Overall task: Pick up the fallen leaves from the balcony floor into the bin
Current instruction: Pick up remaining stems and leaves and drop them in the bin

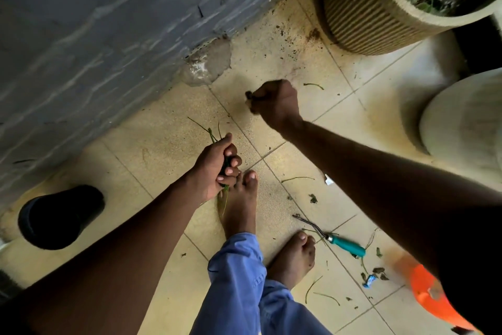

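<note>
So you're standing barefoot on the cream tiled balcony floor (pixel 168 144), and I'll place everything off your forward bare foot (pixel 240 204), since it's pretty much dead centre.

Biggest thing is the grey rough-painted wall (pixel 89 44), running up and to the left of that foot. Up and far right of the foot sits the big ribbed beige planter pot (pixel 361 8) with dry leaf litter in its top, and below that pot, still right of the foot, a smooth white round pot (pixel 461 122). Left of the foot there's a black plastic bin (pixel 61 216), lying tilted with its mouth toward you. Down in the right corner an orange plastic thing (pixel 432 296) pokes out from under your arm, can't tell what it is.

Your left hand (pixel 214 169) is right beside the toes, touching or nearly so, fist wrapped round a bunch of long green leaf blades (pixel 213 135) that stick out above and below it. Your right hand (pixel 274 102) is above and right of the foot, fingers curled tight on a small dark clump of dead leaves (pixel 250 95).

Just right of your rear foot lies a teal-handled metal garden fork (pixel 334 239). Loose leaf scraps (pixel 312 198) are scattered on the tiles right of the forward foot, plus a tiny blue wrapper (pixel 369 280) lower right.
</note>
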{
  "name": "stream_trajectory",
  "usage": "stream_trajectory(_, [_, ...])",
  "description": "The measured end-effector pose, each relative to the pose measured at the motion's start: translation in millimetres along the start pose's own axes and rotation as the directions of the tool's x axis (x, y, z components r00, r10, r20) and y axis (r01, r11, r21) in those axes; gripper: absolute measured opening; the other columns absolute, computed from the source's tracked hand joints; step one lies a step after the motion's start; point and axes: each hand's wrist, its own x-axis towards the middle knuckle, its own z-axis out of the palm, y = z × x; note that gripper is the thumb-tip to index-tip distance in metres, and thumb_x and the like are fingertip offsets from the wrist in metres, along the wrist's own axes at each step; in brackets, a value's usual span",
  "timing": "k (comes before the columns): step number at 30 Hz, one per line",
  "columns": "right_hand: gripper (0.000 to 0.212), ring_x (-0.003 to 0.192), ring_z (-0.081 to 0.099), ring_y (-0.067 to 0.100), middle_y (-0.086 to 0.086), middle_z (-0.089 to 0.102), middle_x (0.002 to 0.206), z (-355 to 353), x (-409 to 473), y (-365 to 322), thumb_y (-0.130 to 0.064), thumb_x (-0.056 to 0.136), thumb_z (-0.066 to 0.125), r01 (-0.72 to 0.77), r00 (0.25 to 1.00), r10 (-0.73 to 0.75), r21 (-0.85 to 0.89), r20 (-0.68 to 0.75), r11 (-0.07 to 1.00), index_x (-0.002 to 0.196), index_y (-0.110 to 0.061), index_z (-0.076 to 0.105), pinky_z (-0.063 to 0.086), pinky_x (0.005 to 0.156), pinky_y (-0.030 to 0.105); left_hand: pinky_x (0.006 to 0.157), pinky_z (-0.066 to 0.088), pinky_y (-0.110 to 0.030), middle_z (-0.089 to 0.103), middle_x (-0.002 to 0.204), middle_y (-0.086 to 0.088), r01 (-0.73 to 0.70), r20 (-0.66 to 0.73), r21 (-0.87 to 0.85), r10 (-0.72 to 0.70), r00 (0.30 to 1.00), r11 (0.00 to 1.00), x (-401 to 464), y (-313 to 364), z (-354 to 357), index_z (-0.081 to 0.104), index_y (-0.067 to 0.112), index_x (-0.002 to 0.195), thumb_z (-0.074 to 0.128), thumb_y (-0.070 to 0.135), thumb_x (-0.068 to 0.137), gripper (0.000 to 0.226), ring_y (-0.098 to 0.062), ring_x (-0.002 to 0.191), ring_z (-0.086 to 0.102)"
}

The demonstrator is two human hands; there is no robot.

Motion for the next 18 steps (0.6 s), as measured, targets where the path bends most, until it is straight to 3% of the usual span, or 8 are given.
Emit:
stream_trajectory(2, [0.016,0.066,0.073,0.018,0.005,0.074,0.071,-9,-42,-8,-0.001,0.081,0.082,-0.110,0.993,0.094,0.271,0.073,0.956,0.075,-0.010,0.070,0.064,0.070,0.037,0.034,0.011,-0.017,0.039,0.055,0.002,-0.003,-0.028,-0.016,0.003,1.000,1.000,-9,-2,12,0.038,0.023,0.062,0.041,0.045,0.107,0.050,-0.009,0.039,0.026])
stream_trajectory(5, [0.016,0.066,0.070,0.028,0.012,0.070,0.068,-22,-99,-25,0.006,0.077,0.082,-0.164,0.986,0.134,0.502,0.096,0.849,0.081,0.000,0.067,0.063,0.075,0.049,0.032,0.013,-0.017,0.039,0.054,0.002,-0.007,-0.058,0.012,0.008,0.998,1.000,-19,-9,31,0.037,0.023,0.064,0.044,0.037,0.106,0.044,-0.009,0.038,0.026])
stream_trajectory(7, [0.022,0.068,0.066,0.029,0.015,0.067,0.070,-36,-131,-34,0.009,0.077,0.081,-0.207,0.978,0.174,0.611,0.114,0.764,0.088,0.000,0.064,0.061,0.074,0.048,0.031,0.015,-0.016,0.039,0.055,0.002,-0.013,-0.046,-0.003,0.013,0.999,1.000,-28,-15,45,0.039,0.021,0.068,0.044,0.027,0.103,0.036,-0.008,0.038,0.026])
stream_trajectory(11, [0.028,0.065,0.065,0.023,0.008,0.067,0.069,-58,-179,-36,0.010,0.079,0.079,-0.257,0.962,0.249,0.692,0.114,0.675,0.091,-0.010,0.064,0.055,0.052,0.031,0.033,0.023,-0.016,0.039,0.051,0.003,-0.075,0.034,-0.087,0.079,0.996,0.993,-41,-27,75,0.048,0.016,0.073,0.035,0.017,0.101,0.032,-0.008,0.039,0.032])
stream_trajectory(14, [0.027,0.066,0.068,0.011,0.000,0.072,0.071,-62,-205,-20,0.011,0.076,0.078,-0.110,0.983,0.175,0.604,-0.049,0.789,0.083,-0.014,0.070,0.057,0.060,0.026,0.053,0.045,-0.023,0.061,0.067,-0.004,-0.017,0.117,-0.183,0.039,0.992,0.983,-55,-40,95,0.068,0.013,0.073,0.040,0.033,0.103,0.045,-0.016,0.058,0.059])
stream_trajectory(16, [0.024,0.072,0.069,0.007,-0.007,0.075,0.077,-65,-218,0,0.000,0.075,0.078,0.064,0.981,-0.001,0.320,-0.195,0.945,0.082,-0.022,0.073,0.056,0.069,0.028,0.062,0.056,-0.023,0.073,0.075,-0.008,0.017,0.145,-0.175,0.008,0.989,0.984,-63,-52,107,0.077,0.010,0.068,0.039,0.039,0.104,0.060,-0.020,0.069,0.073])
stream_trajectory(18, [0.019,0.075,0.067,0.013,-0.007,0.074,0.079,-69,-229,18,-0.010,0.075,0.075,0.173,0.950,-0.169,-0.010,-0.263,0.985,0.085,-0.026,0.075,0.052,0.067,0.032,0.056,0.057,-0.020,0.074,0.070,-0.007,0.037,0.167,-0.138,-0.013,0.986,0.990,-69,-66,117,0.076,0.009,0.059,0.039,0.038,0.105,0.065,-0.018,0.065,0.074])
